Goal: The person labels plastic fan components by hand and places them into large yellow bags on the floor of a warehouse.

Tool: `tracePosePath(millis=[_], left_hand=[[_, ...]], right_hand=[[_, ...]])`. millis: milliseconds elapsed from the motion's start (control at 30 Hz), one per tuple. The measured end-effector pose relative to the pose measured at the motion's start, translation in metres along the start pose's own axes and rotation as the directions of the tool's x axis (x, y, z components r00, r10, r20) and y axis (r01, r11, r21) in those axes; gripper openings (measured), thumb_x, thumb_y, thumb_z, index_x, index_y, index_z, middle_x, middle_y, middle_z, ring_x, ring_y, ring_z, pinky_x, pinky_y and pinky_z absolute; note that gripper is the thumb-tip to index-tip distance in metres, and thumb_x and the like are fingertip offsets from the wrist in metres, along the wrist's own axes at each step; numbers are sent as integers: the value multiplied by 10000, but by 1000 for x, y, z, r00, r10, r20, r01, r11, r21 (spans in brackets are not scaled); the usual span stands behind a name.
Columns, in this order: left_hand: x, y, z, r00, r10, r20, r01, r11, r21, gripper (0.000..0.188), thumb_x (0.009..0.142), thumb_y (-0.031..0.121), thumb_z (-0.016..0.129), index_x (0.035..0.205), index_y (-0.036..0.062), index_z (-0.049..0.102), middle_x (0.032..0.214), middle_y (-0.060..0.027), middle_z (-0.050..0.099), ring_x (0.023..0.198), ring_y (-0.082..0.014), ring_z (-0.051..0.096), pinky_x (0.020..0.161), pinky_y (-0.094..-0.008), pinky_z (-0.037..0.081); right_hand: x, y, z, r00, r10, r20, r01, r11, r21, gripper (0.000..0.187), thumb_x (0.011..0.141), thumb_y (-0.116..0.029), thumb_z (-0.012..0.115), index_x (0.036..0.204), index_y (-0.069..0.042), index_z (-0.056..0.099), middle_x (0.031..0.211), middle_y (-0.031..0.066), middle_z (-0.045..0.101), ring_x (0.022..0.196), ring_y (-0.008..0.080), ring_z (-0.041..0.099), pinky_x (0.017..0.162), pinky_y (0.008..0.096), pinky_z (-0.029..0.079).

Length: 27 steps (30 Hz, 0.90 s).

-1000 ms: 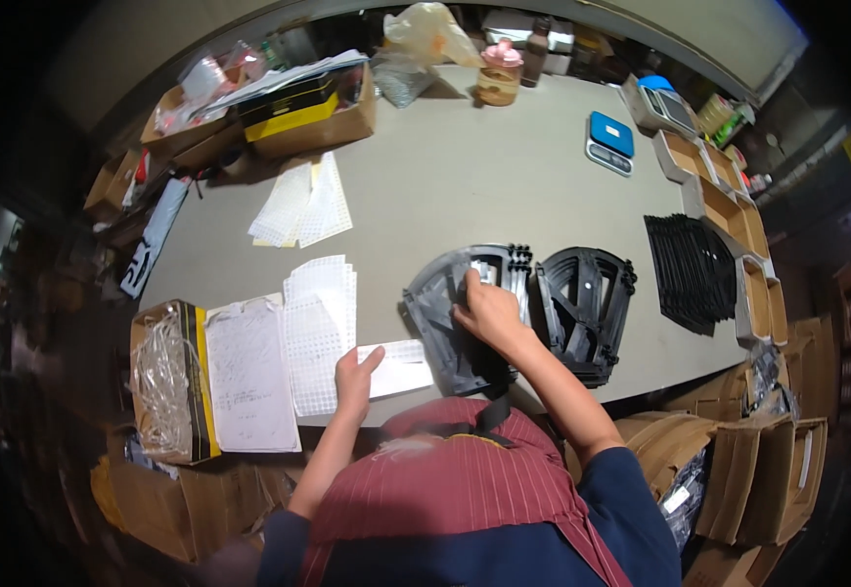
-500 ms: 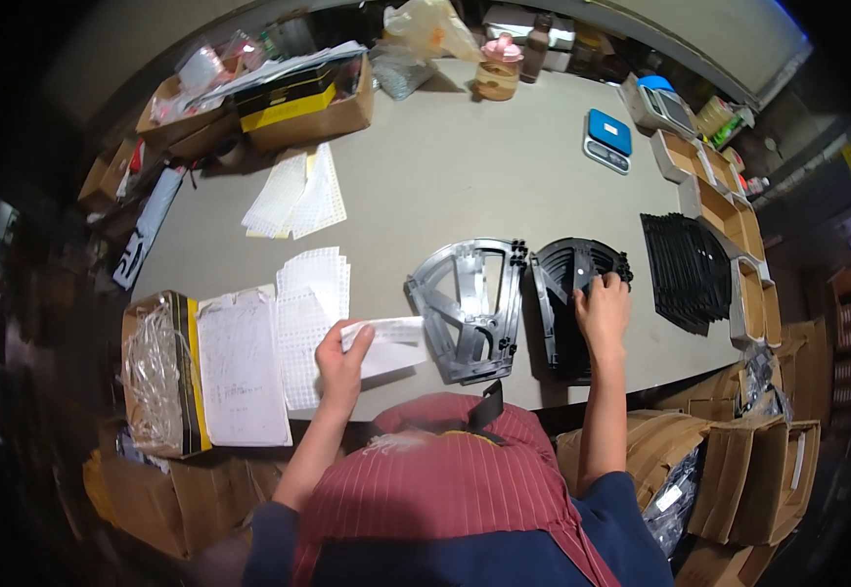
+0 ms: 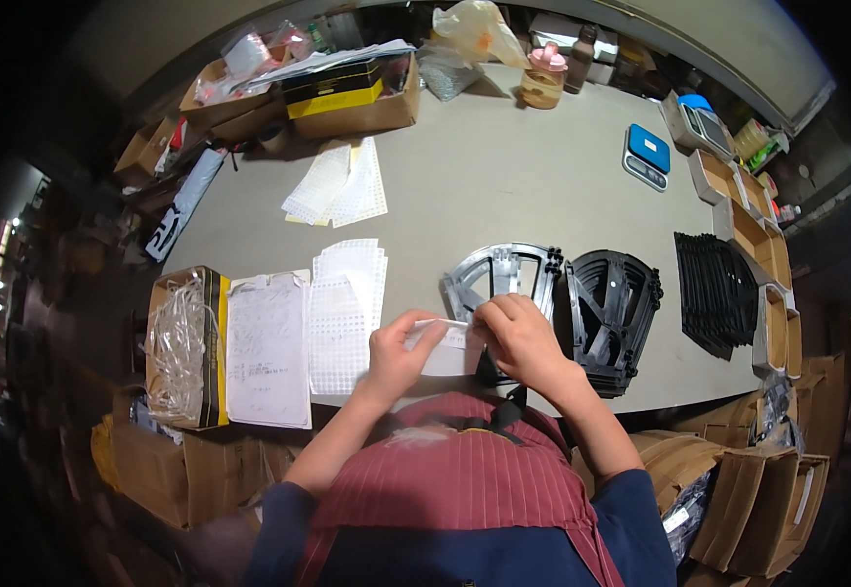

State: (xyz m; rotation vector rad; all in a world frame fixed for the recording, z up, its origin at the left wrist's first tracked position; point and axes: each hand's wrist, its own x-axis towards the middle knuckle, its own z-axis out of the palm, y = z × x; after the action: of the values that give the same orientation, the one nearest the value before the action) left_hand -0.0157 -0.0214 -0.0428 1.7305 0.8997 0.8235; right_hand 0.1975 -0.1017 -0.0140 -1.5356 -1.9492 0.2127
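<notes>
My left hand (image 3: pixel 396 360) pinches the left end of a small folded white sticker sheet (image 3: pixel 453 362) in front of my body. At the sheet's right edge, my right hand (image 3: pixel 525 342) has its fingers pressed together on it; the fingertips are partly hidden. Behind my right hand lies a fan-shaped plastic frame (image 3: pixel 504 256) with a shiny grey look, partly covered by the hand. Close by on its right is a stack of black fan-shaped plastic frames (image 3: pixel 613 323).
Black slatted parts (image 3: pixel 717 293) lie at the right beside open cardboard trays (image 3: pixel 776 328). Sticker sheets (image 3: pixel 347 323) and a written page (image 3: pixel 269 347) lie left, next to a box of clear ties (image 3: pixel 179 352). A blue-topped scale (image 3: pixel 649 152) and a pink-lidded jar (image 3: pixel 543 83) stand farther back.
My right hand has left the black frames and moved left to the sticker sheet. My left hand still holds the sheet. The whole view has shifted slightly.
</notes>
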Motion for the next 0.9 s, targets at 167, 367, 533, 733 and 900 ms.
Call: tracePosePath(millis=[167, 367, 533, 733, 900], left_hand=[[1, -26, -3, 982, -188, 32, 190, 968, -166, 167, 956, 130, 736, 1030, -19, 722, 894, -42, 735, 795, -90, 662, 704, -249, 535], [5, -77, -12, 881, -462, 102, 460, 786, -414, 239, 936, 107, 727, 1105, -60, 698, 967, -96, 747, 807, -137, 698, 733, -272, 562], [-9, -105, -16, 843, -530, 90, 518, 756, -400, 301, 938, 118, 714, 1178, -62, 691, 1040, -126, 749, 892, -170, 707, 813, -288, 551], [-17, -129, -20, 843, -537, 17, 514, 797, -316, 356, 930, 174, 730, 1176, -80, 691, 1044, -126, 750, 920, -176, 695, 840, -310, 531], [-15, -132, -21, 845, -534, 23, 508, 789, -345, 352, 937, 182, 729, 1172, -76, 692, 1044, -122, 747, 920, -171, 689, 831, -311, 530]], right_hand=[[0, -4, 19, 996, -88, -2, 86, 979, -184, 222, 765, -11, 666, 979, -59, 630, 920, 113, 600, 892, 301, 601, 781, 393, 495], [13, 47, 32, 999, 15, 38, -16, 1000, 21, 174, 790, -75, 651, 959, -53, 618, 947, 165, 645, 925, 379, 637, 799, 464, 521], [29, 133, 41, 863, 422, 277, -437, 900, -9, 148, 863, -139, 623, 878, -3, 679, 887, 230, 712, 883, 436, 688, 795, 518, 546], [27, 156, 73, 915, 398, 61, -341, 847, -407, 185, 821, -164, 653, 890, 4, 688, 833, 217, 718, 801, 408, 707, 704, 508, 557], [21, 124, 65, 856, 517, 19, -459, 777, -431, 515, 883, -492, 699, 763, 8, 722, 772, 212, 717, 729, 388, 718, 613, 492, 559]])
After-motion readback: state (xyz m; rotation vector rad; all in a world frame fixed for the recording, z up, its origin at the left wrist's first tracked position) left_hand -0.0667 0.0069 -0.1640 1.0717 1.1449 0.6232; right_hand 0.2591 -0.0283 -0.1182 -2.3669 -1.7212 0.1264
